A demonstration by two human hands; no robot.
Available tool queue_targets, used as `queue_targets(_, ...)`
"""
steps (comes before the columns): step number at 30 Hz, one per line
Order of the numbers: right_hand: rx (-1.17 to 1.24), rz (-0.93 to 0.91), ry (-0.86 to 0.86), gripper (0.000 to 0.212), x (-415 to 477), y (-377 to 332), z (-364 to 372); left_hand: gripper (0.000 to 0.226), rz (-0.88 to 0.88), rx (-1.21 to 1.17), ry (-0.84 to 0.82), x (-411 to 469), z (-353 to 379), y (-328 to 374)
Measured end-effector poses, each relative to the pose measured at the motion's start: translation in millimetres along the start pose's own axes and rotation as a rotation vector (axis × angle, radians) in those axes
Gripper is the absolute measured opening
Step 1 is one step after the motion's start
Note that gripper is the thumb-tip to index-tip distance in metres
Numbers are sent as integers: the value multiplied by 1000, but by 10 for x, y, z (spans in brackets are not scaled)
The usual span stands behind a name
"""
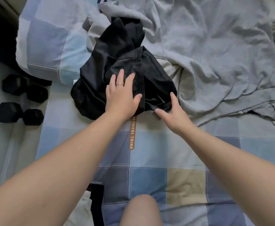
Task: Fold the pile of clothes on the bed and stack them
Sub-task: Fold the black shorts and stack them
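A crumpled black garment (117,51) lies in a heap on the checked blue bed sheet (149,160), in the upper middle of the view. My left hand (121,95) rests flat on its near side, fingers straight and spread, a ring on one finger. My right hand (174,111) touches the garment's lower right edge with thumb and forefinger spread apart; whether it pinches the cloth I cannot tell. A large rumpled grey garment (215,54) lies to the right of and behind the black one.
Two black dumbbells (19,100) lie on the floor left of the bed. A checked blue pillow (48,43) sits at the upper left. My bare knee (141,211) and a black strap (96,203) are at the bottom edge.
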State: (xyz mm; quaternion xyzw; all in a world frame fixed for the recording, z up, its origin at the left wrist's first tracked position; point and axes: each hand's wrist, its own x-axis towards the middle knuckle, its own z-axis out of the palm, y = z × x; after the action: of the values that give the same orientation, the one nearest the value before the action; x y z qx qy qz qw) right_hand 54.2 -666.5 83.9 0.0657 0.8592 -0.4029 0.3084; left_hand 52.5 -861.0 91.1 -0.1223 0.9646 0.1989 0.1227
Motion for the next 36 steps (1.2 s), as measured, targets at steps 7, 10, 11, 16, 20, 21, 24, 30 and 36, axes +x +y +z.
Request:
queue_targets(7, 75, 79, 169, 93, 1042, -263, 52, 82, -83, 57, 111, 877, 39, -26)
queue_targets(10, -146, 38, 198, 32, 1171, -336, 20, 44, -43, 18, 93, 932, 71, -50)
queue_targets(11, -175, 42, 207, 17, 1177, -337, 7, 26, -10, -24, 100, 890, 87, -65)
queue_targets(16, -335, 14, 326, 31, 803, -229, -156, 12, -42, -436, 70, 354, 117, -98)
queue_targets(20, -104, -2, 310, 39, 142, -57, -360, 19, -112, -565, -99, -165, 172, 28)
queue_targets(21, -21, 13, 303, 38, -31, -24, -422, 24, -119, -589, -138, -281, 140, 112)
queue_targets(24, 142, 34, 287, 29, -599, 44, -638, 33, -118, -632, -198, -621, -14, 408)
queue_targets(30, 448, 29, 288, 17, -1738, 148, -1183, 31, -78, -753, -195, -1217, -394, 1033)
queue_targets(36, 601, -58, 348, 13, -2771, 347, -1783, 33, 10, -758, -123, -1868, -686, 1775)
